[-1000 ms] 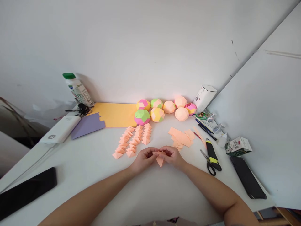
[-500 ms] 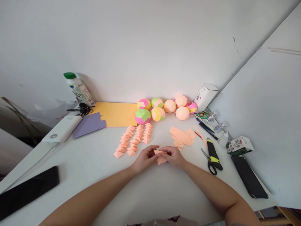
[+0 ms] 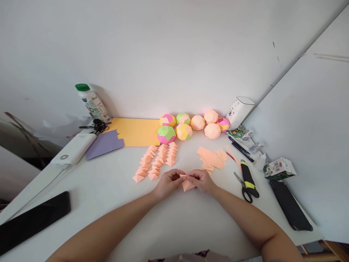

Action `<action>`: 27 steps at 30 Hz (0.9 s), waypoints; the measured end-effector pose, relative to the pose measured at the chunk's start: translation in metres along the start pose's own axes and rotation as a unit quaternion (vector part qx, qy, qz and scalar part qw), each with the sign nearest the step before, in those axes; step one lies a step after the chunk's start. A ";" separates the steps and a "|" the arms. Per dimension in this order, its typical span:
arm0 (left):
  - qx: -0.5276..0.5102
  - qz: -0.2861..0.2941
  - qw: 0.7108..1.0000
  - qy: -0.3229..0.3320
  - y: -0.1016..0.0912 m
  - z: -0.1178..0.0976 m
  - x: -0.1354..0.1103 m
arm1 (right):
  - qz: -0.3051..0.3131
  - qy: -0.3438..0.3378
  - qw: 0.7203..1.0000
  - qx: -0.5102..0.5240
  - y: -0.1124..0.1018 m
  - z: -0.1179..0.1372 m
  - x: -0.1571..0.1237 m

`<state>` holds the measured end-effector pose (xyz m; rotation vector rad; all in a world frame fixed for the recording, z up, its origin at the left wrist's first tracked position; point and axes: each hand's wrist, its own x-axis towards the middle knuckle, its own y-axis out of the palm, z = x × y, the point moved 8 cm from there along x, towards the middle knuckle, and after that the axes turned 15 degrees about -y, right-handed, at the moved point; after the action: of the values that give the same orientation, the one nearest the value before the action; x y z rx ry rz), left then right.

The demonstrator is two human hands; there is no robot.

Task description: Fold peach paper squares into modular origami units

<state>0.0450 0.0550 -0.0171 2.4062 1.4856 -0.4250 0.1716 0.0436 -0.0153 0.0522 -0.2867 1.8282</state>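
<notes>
A small folded piece of peach paper (image 3: 187,185) is pinched between my two hands above the table. My left hand (image 3: 169,183) grips its left side with thumb and fingers. On the opposite side, my right hand (image 3: 203,181) has thumb and fingertips closed on it. The fingers partly hide the paper's upper folds. Left of my hands lie three rows of folded peach paper pieces (image 3: 154,170), overlapping one another. Flat peach paper sheets (image 3: 212,158) are spread just beyond my right hand.
Several faceted paper balls (image 3: 184,131) stand along the wall. Yellow card (image 3: 139,133) and purple card (image 3: 105,144) lie left. Scissors (image 3: 243,187), a utility knife (image 3: 249,179) and a milk carton (image 3: 280,168) are at right. A black phone (image 3: 35,220) rests at the left edge.
The peach paper has turned slightly between my fingers, so its lower point shows as one broader face. Both hands remain in nearly the same place. The whole view has shifted a little.
</notes>
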 end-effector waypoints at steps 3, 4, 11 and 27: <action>-0.009 0.004 1.000 -0.005 0.001 -0.002 -0.001 | 0.007 -0.010 1.000 -0.007 0.000 0.001 0.000; -0.007 0.006 1.000 -0.009 0.002 -0.003 -0.001 | 0.009 -0.017 1.000 -0.011 -0.001 0.002 0.000; 0.009 0.000 0.999 -0.035 0.002 -0.004 -0.003 | 0.014 -0.038 0.999 -0.017 0.000 0.006 0.001; -0.040 -0.014 0.999 0.004 -0.008 -0.008 -0.006 | -0.008 -0.008 1.000 -0.002 -0.004 0.000 0.001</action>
<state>0.0364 0.0564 -0.0079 2.3297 1.5122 -0.3547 0.1751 0.0459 -0.0141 0.0663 -0.3014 1.8114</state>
